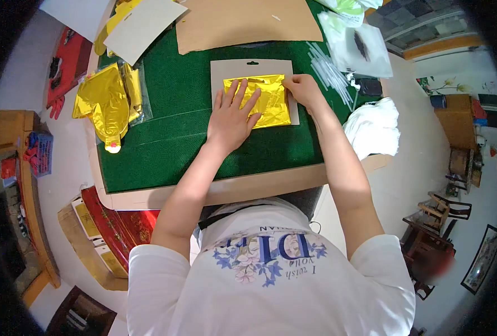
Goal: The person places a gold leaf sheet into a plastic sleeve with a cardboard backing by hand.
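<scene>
One spread left hand is steadying gold foil. The right hand is pinching its edge, ideally lightly, avoiding creases.

The readable lettering stands on the white shirt at six o'clock, all of it upside down in this view; nearest the collar, toward five o'clock in the printed patch, small slanted script reads "I wish", with a word starting "you" on the line beyond it, its end unclear; next come large blue capitals, "DI", followed toward seven o'clock by further letters lost in folds and printed flowers; beyond them, toward the hem, runs a short line of small dark capitals, seemingly ending "UAN"; at eight o'clock, yellow labels in a cardboard box bear print too small to read.
</scene>
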Action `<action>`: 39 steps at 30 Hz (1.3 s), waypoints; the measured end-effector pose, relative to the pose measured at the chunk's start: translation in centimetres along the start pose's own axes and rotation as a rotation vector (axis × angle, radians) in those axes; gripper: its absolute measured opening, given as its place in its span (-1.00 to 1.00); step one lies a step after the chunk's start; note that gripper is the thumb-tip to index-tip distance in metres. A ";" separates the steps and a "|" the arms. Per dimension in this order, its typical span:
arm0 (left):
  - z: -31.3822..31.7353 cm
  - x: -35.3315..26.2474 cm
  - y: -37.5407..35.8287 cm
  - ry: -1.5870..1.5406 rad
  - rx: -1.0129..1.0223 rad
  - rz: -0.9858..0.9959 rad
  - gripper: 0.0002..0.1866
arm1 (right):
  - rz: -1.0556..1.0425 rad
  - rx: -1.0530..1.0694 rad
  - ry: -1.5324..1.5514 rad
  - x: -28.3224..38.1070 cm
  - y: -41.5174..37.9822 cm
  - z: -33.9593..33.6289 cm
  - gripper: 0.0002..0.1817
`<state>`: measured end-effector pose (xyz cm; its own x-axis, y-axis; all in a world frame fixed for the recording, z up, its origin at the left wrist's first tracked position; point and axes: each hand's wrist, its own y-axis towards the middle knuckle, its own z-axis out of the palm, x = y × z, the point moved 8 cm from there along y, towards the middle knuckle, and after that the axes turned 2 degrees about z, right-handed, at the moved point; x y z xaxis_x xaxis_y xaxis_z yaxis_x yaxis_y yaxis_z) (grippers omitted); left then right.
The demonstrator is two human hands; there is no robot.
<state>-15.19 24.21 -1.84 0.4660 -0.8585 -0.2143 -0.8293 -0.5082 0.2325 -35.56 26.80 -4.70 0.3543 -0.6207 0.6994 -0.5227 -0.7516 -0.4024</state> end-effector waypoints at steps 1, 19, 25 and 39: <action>0.0 0.0 0.0 0.002 -0.003 -0.001 -0.44 | -0.021 -0.024 0.022 0.0 0.1 0.0 -0.71; 0.1 0.1 0.0 -0.006 -0.009 0.000 -0.45 | -0.692 -0.446 -0.365 6.9 -6.9 0.9 -0.72; -0.2 0.0 0.0 -0.003 -0.015 0.002 -0.43 | -0.658 -0.360 -0.693 4.0 -6.5 3.9 -0.42; -1.2 7.3 2.1 -0.166 -0.114 -0.204 -0.59 | -0.620 -0.366 -0.696 3.8 -6.5 3.9 -0.43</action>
<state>-13.14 16.81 -1.79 0.5552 -0.7194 -0.4174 -0.6793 -0.6818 0.2714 -27.73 28.46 -1.71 0.9590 -0.2227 0.1755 -0.2568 -0.9445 0.2048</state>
